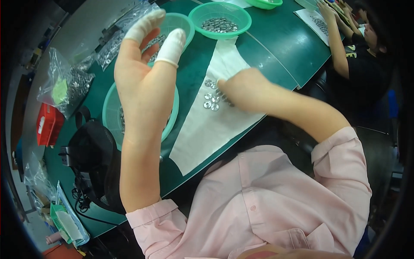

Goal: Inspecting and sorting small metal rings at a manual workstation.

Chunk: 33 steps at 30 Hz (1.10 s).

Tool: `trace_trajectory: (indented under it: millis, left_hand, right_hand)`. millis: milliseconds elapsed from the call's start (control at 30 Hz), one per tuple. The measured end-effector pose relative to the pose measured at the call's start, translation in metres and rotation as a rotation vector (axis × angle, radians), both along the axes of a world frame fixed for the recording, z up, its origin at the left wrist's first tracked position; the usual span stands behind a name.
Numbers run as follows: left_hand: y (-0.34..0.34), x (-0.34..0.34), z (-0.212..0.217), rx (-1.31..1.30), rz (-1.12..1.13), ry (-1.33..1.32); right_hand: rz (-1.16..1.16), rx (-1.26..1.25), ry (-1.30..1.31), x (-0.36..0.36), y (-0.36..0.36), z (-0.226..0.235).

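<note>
Metal discs (215,99) lie just left of the nearer right hand (248,90), grip indeterminable; left hand (144,80) raised, thumb and forefinger wide.

Cloth (202,134) open nearside, basket (111,111) possibly blocking left

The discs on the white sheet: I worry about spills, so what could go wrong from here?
The discs lie loose on the sheet, close to the right hand, so a sideways brush might scatter them.
The sheet lies close along the near edge of the table; a snag could drag it and tip discs off.
The left hand is raised, hiding part of a green basin in this view; a careless drop might knock it.
</note>
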<state>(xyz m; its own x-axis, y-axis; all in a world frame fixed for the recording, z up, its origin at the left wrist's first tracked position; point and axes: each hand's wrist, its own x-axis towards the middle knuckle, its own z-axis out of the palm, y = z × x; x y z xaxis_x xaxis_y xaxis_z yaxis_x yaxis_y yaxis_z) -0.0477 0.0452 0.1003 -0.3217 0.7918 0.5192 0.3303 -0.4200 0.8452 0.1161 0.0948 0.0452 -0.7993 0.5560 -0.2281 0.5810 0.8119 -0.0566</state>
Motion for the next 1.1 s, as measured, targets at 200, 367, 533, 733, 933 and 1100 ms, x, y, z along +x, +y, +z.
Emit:
trace_trajectory:
  millis: [200, 367, 533, 733, 933, 1100]
  left_hand:
    - [-0.013, 0.008, 0.007, 0.015, -0.011, 0.013]
    - [-0.009, 0.012, -0.004, 0.05, -0.085, 0.094]
    - [-0.007, 0.044, -0.032, -0.072, -0.214, 0.378]
    - [-0.012, 0.088, -0.042, -0.322, -0.526, 0.354]
    - [-0.013, 0.106, -0.064, -0.281, -0.595, 0.077]
    - [-0.011, 0.109, -0.063, -0.405, -0.708, 0.091]
  right_hand:
    - [-0.045, 0.017, -0.022, 0.0, -0.006, 0.002]
    - [-0.198, -0.011, 0.141, 0.011, -0.013, 0.0]
    - [-0.329, -0.092, 0.934, 0.058, -0.007, -0.049]
    - [-0.756, -1.322, 1.603, 0.092, -0.03, -0.015]
    - [-0.792, -1.501, 1.609, 0.101, -0.041, -0.013]
    - [-0.788, -1.547, 1.637, 0.102, -0.048, -0.021]
